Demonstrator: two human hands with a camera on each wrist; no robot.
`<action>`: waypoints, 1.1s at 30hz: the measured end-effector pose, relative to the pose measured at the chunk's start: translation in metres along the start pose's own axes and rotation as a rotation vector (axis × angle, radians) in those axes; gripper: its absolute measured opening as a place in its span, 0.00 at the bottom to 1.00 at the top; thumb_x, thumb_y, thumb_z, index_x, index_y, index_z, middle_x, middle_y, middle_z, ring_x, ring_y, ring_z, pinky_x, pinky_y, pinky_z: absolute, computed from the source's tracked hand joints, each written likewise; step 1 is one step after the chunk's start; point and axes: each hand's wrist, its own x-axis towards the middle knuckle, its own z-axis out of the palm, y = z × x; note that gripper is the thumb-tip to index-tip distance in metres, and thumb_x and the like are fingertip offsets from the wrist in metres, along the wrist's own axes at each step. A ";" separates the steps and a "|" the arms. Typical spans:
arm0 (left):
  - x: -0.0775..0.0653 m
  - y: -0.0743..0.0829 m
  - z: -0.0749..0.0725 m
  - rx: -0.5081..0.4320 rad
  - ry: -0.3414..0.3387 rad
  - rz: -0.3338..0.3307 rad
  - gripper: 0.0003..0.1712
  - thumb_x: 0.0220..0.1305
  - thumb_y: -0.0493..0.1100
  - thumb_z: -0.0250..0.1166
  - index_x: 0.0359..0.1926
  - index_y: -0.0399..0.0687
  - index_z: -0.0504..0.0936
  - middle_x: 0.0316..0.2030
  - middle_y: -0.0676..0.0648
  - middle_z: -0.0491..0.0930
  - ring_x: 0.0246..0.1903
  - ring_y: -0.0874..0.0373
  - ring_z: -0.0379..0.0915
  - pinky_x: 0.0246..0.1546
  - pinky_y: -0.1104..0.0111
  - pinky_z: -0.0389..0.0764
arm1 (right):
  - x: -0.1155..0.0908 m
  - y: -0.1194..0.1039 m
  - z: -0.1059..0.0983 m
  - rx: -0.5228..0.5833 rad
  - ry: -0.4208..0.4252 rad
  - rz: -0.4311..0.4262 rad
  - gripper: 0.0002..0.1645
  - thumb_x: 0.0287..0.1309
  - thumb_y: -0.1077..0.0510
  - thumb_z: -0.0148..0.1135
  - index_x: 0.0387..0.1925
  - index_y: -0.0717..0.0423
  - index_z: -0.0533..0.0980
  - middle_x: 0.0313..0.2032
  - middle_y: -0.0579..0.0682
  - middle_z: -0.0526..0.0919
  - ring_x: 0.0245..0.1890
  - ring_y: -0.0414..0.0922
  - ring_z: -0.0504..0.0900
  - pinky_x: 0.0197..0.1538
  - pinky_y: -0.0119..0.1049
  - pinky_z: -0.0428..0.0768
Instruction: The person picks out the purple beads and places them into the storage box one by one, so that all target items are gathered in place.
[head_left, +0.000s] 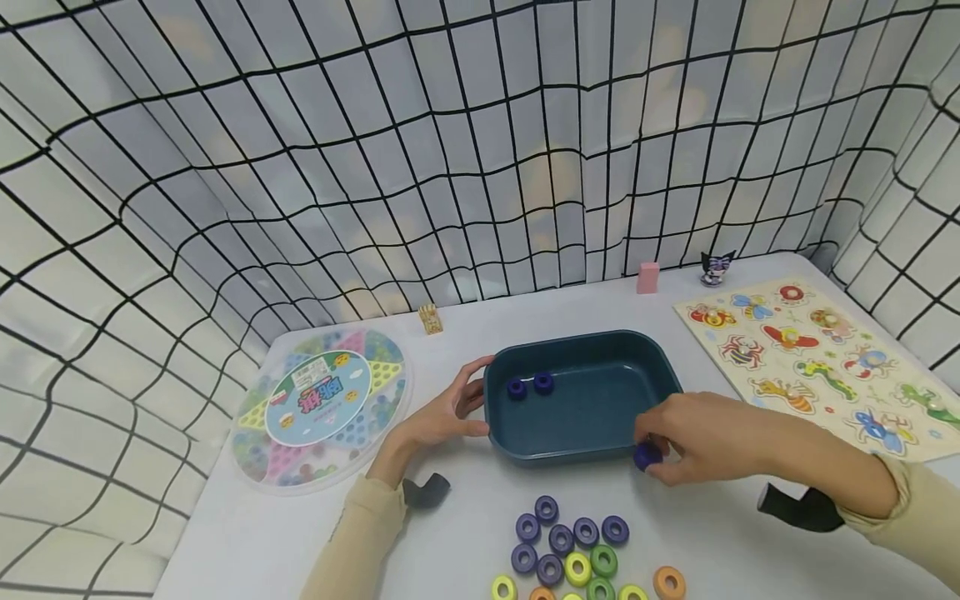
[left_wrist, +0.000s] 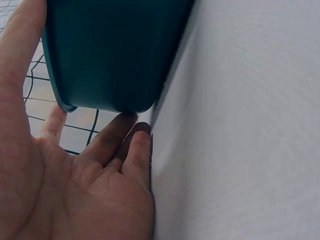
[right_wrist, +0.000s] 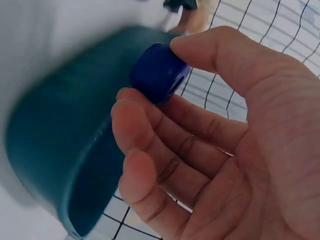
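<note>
A dark teal rectangular tray [head_left: 585, 454] stands on the table with two dark purple rings [head_left: 516, 388] inside near its left end. My left hand [head_left: 442, 417] touches that end, thumb and fingers spread against it; in the left wrist view its fingertips [left_wrist: 127, 119] meet the tray wall [left_wrist: 110, 55]. My right hand [head_left: 708, 437] pinches a purple ring bead [right_wrist: 159, 72] between thumb and fingers, at the tray's near right corner. In front of the tray lie several loose purple rings [head_left: 561, 540], with yellow rings [head_left: 577, 568], green rings [head_left: 603, 561] and orange rings [head_left: 669, 582].
A round clear game box [head_left: 318, 400] lies at left, and an insect picture board [head_left: 810, 358] at right. Along the back stand a small yellow item [head_left: 431, 318], a pink block [head_left: 647, 277] and a small figurine [head_left: 716, 267]. A black-lined grid net [head_left: 465, 150] surrounds the table.
</note>
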 end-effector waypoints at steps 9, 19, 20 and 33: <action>-0.001 -0.007 -0.006 -0.032 -0.001 -0.008 0.55 0.52 0.40 0.67 0.69 0.53 0.37 0.66 0.36 0.49 0.66 0.46 0.44 0.64 0.55 0.47 | 0.045 0.019 -0.024 -0.047 -0.012 0.034 0.16 0.51 0.49 0.63 0.40 0.51 0.76 0.18 0.35 0.71 0.18 0.33 0.69 0.22 0.28 0.71; -0.002 -0.001 -0.002 -0.018 0.000 -0.020 0.55 0.53 0.42 0.67 0.69 0.53 0.37 0.66 0.35 0.49 0.66 0.45 0.43 0.64 0.56 0.47 | 0.102 0.035 -0.026 -0.168 -0.078 0.059 0.17 0.50 0.52 0.63 0.42 0.55 0.77 0.18 0.41 0.72 0.19 0.37 0.69 0.23 0.30 0.68; -0.002 -0.001 -0.002 -0.019 0.000 -0.018 0.55 0.53 0.42 0.67 0.69 0.53 0.37 0.66 0.34 0.49 0.66 0.44 0.43 0.64 0.56 0.47 | 0.108 0.035 -0.025 -0.189 -0.085 0.064 0.17 0.50 0.52 0.64 0.42 0.55 0.77 0.20 0.41 0.73 0.21 0.38 0.69 0.25 0.30 0.69; -0.002 -0.001 -0.002 -0.030 -0.006 -0.024 0.55 0.52 0.43 0.68 0.69 0.54 0.37 0.66 0.37 0.48 0.66 0.47 0.43 0.64 0.56 0.47 | 0.146 0.043 -0.013 -0.285 -0.127 0.079 0.15 0.49 0.55 0.65 0.40 0.55 0.77 0.35 0.48 0.79 0.30 0.41 0.75 0.36 0.39 0.77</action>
